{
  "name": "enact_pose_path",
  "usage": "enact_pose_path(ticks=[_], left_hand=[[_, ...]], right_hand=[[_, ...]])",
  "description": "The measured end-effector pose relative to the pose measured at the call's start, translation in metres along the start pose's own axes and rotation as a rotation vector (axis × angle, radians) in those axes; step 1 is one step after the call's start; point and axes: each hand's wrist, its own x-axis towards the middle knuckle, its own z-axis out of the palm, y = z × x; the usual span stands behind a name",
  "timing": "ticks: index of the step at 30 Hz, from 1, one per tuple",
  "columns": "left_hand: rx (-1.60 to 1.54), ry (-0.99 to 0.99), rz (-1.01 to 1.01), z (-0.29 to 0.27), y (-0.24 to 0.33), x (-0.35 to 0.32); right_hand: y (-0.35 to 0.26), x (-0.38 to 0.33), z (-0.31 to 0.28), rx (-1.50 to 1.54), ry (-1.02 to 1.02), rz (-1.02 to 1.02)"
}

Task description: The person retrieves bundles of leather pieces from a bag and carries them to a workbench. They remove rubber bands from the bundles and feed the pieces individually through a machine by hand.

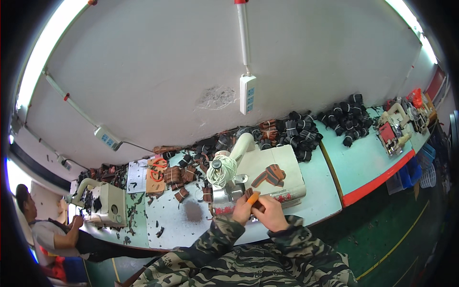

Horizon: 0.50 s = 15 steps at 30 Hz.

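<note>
My left hand [241, 210] is closed on a small stack of brown strips [248, 192] in front of the machine's near edge. Right against it, my right hand [271, 214] is closed too, its fingers bent inward. A short orange piece [253, 198] shows between the hands; I cannot tell whether it is a finger cover or a handle. Just beyond stands a cream machine [296, 172] with a curved arm [243, 146] and a coil of pale cord [221, 176] on it. Loose brown and dark strips [273, 176] lie on its flat top.
Bundles of brown strips [173, 176] and black strips [301, 131] line the wall side of the table. Orange-handled scissors [158, 170] lie at left. Another person [52, 234] works at a second machine [107, 205]. More machines [394, 129] stand at far right, above blue crates [411, 172].
</note>
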Motion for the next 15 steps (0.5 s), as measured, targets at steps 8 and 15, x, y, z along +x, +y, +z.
enact_pose_path(ticks=[8,15], left_hand=[[1.229,0.196,0.099,-0.056,0.051,-0.049],[1.321,0.046,0.228,-0.074,0.062,-0.055]], right_hand=[[0.009,0.01,-0.004,0.13,-0.227,0.144],[0.035,0.039,0.01,-0.54,-0.103,-0.412]])
